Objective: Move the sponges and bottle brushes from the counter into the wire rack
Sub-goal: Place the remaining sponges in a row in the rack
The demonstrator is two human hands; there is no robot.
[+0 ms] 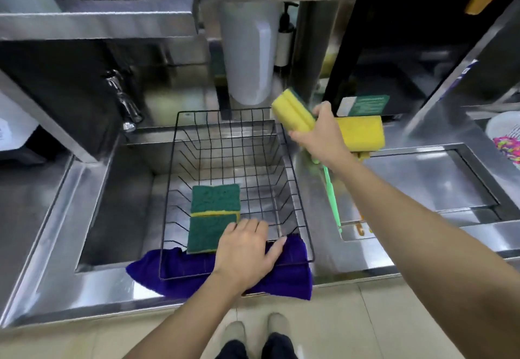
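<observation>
A black wire rack [298, 189] sits over the sink, resting on a purple cloth [287, 280]. Two green-topped sponges [213, 215] lie flat inside it at the near left. My left hand [244, 251] rests inside the rack's near edge, fingers apart, touching the nearer sponge's corner. My right hand [323, 136] is raised above the rack's far right corner, shut on a yellow sponge [292, 111] with a green back. Another yellow sponge [363, 133] lies on the counter behind that hand. A green-handled bottle brush [333, 198] lies on the counter right of the rack, its head hidden by my hand.
The steel sink [123, 189] has a tap [123, 102] at its far left. A white cylinder [247, 54] and a pump bottle [285, 35] stand behind the rack. A recessed steel lid [427, 178] lies to the right, and a white basket [506, 139] at the right edge.
</observation>
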